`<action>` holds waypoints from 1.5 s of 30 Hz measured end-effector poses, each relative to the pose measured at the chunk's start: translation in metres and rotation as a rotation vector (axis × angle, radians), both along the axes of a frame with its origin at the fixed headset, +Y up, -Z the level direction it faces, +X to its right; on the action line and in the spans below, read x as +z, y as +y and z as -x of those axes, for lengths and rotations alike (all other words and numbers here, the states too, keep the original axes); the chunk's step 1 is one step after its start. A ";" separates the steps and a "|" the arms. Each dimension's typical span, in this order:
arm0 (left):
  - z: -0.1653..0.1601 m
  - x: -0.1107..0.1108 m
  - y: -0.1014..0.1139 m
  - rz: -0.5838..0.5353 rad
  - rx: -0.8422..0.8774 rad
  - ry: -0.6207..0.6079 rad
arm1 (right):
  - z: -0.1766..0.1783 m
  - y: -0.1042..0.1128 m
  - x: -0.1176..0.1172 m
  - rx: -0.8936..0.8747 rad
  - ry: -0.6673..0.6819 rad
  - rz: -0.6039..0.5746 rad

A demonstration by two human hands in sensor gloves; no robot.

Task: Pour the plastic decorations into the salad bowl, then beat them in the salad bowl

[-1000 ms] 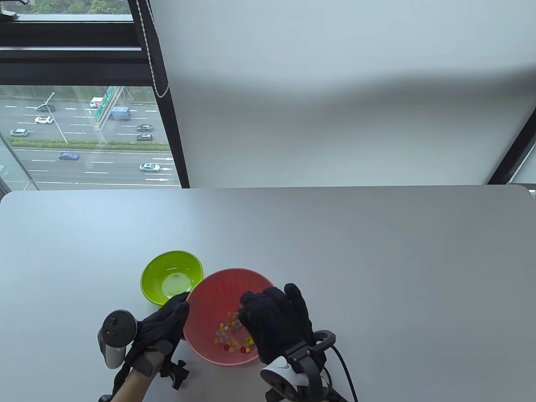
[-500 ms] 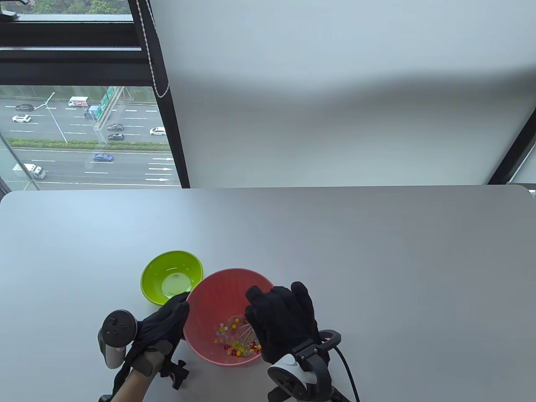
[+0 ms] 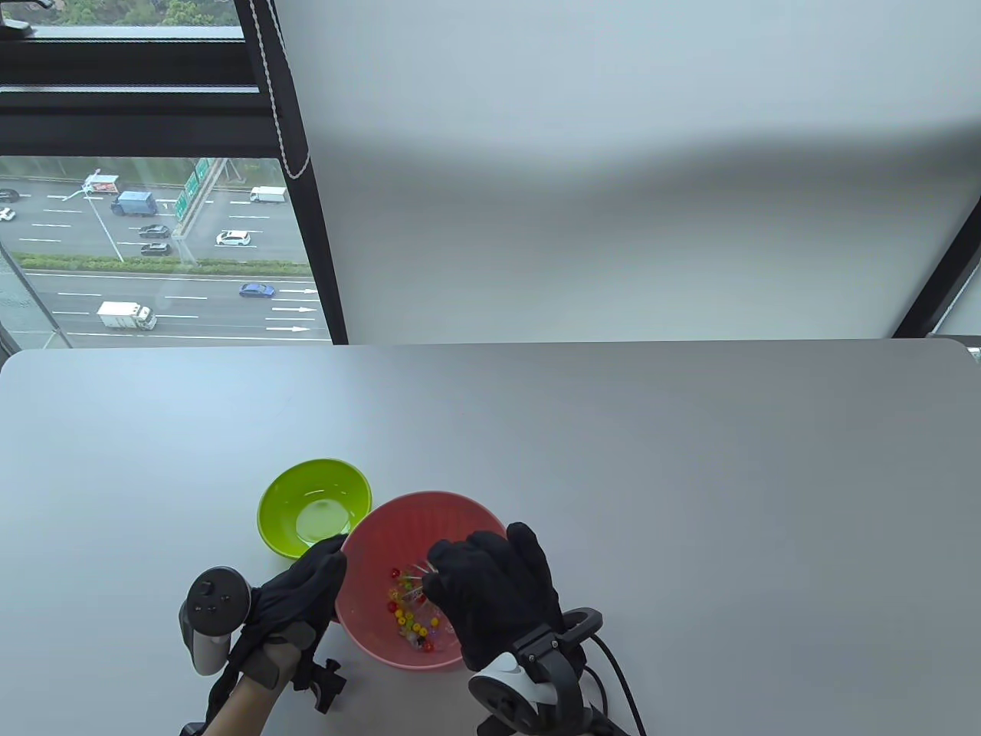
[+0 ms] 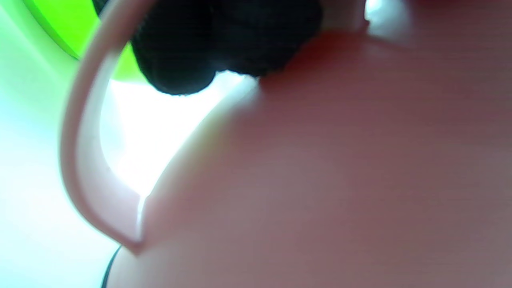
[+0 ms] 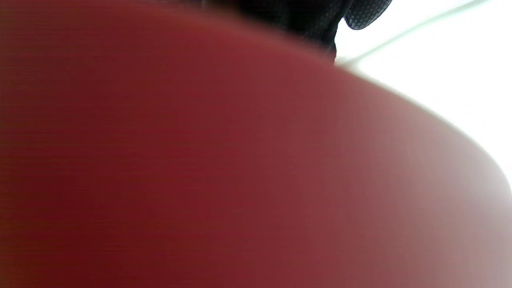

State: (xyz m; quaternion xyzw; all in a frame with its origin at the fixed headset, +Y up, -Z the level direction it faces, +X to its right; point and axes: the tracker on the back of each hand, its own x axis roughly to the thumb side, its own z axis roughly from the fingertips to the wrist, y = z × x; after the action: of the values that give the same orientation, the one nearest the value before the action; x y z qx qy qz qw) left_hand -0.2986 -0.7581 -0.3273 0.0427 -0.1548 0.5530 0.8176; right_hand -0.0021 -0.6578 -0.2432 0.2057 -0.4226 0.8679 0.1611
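Table view: left hand (image 3: 295,594) gripping rim of pink salad bowl (image 3: 383,537); right hand (image 3: 494,594) curling round whisk (image 3: 418,576) among plastic decorations (image 3: 410,609) inside; green bowl (image 3: 287,498) touching. Left wrist view: fingers (image 4: 224,44) curling over bowl edge. Right wrist view: showing blurred red wall, grip unclear.

Pink salad bowl (image 3: 383,537), lime-green small bowl (image 3: 285,498), red and yellow decorations (image 3: 410,613), black-gloved hands.

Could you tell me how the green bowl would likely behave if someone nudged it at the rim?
The green bowl looks like thin plastic and holds nothing, so it is probably light. On the smooth table it would likely slide. Its base looks narrower than its rim, so a nudge high up might tip it.
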 end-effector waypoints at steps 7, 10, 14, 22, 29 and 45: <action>0.000 0.000 0.000 0.000 0.000 0.001 | -0.004 0.001 -0.001 0.017 -0.023 -0.012; 0.000 0.000 0.000 0.000 0.000 0.001 | -0.006 0.002 -0.002 0.016 -0.033 -0.012; -0.001 0.000 0.000 0.000 0.000 0.000 | -0.010 0.003 -0.003 0.023 -0.050 -0.026; -0.001 0.000 0.000 0.000 0.000 0.000 | -0.018 0.008 -0.003 0.001 -0.069 -0.039; -0.001 0.000 0.000 0.000 0.000 0.000 | -0.024 0.008 -0.006 -0.093 -0.018 0.027; 0.000 0.000 0.000 0.000 -0.001 0.001 | -0.012 -0.001 -0.011 -0.070 0.049 0.101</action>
State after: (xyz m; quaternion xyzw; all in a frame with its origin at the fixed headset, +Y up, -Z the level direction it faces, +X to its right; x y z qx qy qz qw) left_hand -0.2986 -0.7584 -0.3277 0.0430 -0.1546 0.5526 0.8178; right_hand 0.0095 -0.6586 -0.2539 0.2038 -0.3812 0.8765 0.2119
